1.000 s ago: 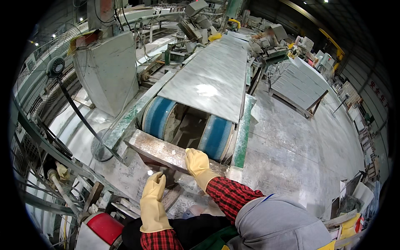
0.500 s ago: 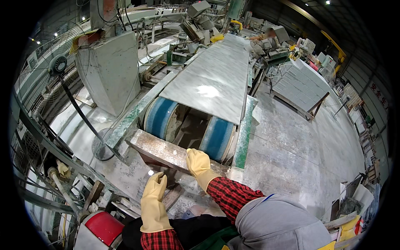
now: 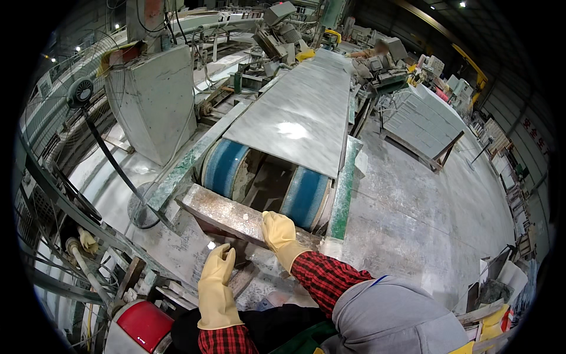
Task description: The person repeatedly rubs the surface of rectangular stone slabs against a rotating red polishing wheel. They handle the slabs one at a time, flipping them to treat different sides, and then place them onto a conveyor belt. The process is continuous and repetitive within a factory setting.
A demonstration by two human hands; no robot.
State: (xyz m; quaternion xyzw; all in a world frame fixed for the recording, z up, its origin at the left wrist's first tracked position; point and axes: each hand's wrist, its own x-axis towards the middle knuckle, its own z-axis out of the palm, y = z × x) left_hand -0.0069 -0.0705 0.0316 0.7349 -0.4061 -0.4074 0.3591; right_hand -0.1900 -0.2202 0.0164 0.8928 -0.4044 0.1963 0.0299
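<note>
At the near end of the stone line, the right hand (image 3: 279, 232), in a yellow rubber glove, lies palm down on the rusty metal bar (image 3: 236, 216) that crosses in front of the rollers; its fingers are pressed flat on the bar's top rather than curled round it. The left hand (image 3: 217, 277), gloved the same way, hovers just near of the bar with its fingers loosely bent and nothing in them — it touches no part that can be made out. Both sleeves are red and black check.

Just beyond the bar sit two blue rollers (image 3: 305, 196), side by side with a dark gap between them. Resting above them and running away to the far end is a long pale grey stone slab (image 3: 300, 115), flanked by green-stained side rails (image 3: 343, 190). To the left stands a tall grey machine housing (image 3: 158, 100), with a black hose sloping down beside it. At the near left is a red drum (image 3: 144, 324). Far right, on the wet floor, a stack of grey slabs (image 3: 421, 121) lies on a frame.
</note>
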